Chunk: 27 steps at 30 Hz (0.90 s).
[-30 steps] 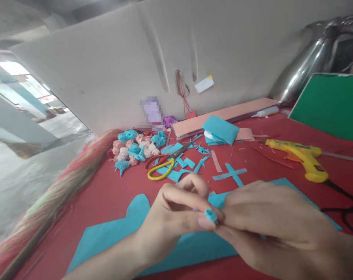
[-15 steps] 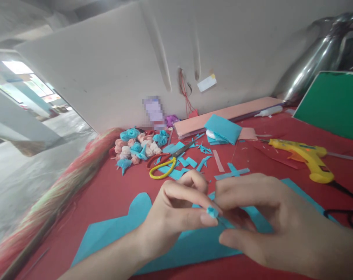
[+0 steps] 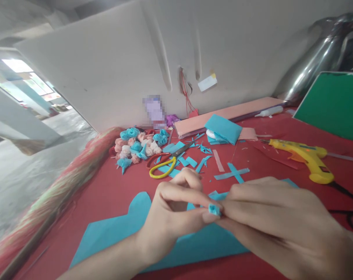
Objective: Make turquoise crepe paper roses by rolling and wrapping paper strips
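Observation:
A small rolled piece of blue paper [image 3: 214, 209] sits pinched between the thumb and forefinger of my left hand [image 3: 170, 214]. My right hand [image 3: 284, 221] meets it from the right, its thumb and fingers pressed together at the roll; whatever lies between those fingertips is hidden. Beneath both hands a large blue paper sheet [image 3: 106, 241] with a rounded, cut edge lies on the red tabletop [image 3: 86, 206].
Beyond my hands are scissors [image 3: 165, 167], blue scraps [image 3: 191, 161] and a pile of paper flowers [image 3: 137, 147]. A yellow glue gun [image 3: 310, 155] with its cord lies at right, near a green board [image 3: 334, 105]. Folded blue paper [image 3: 223, 129] rests farther back.
My right hand's fingers have closed together against the small roll, where thumb and fingers were apart before. The blue strip near that hand is now hidden. My left hand has barely moved.

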{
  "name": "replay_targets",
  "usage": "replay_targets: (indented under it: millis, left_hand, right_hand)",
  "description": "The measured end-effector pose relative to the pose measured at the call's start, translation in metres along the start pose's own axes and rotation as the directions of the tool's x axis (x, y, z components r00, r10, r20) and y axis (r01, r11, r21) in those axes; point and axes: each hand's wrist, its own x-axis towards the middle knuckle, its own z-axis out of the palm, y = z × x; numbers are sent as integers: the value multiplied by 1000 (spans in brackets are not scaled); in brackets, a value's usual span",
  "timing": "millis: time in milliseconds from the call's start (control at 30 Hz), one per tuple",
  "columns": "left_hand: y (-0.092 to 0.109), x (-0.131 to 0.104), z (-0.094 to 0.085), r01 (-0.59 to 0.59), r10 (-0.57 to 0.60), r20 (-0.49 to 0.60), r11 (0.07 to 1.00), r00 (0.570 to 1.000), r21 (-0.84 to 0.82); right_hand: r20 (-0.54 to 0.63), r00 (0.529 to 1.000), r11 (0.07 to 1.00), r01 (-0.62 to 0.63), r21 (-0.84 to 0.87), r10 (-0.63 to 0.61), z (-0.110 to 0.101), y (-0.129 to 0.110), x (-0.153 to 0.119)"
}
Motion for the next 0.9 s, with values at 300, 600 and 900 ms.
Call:
replay_targets:
  millis: [300, 600, 900]
  left_hand:
    - [-2, 1, 0, 18, -18, -51, 1000, 999, 6]
    - [-5, 1, -2, 126, -125, 19, 982, 992, -141]
    - [-8, 20, -24, 229, -229, -106, 973, 968, -11]
  right_hand:
    - [-25, 996, 950, 78, -302, -90, 3, 3, -10]
    - [-45, 995, 995, -94, -43, 92, 4, 13, -3]
    - [32, 953, 900, -296, 318, 302, -2, 22, 11]
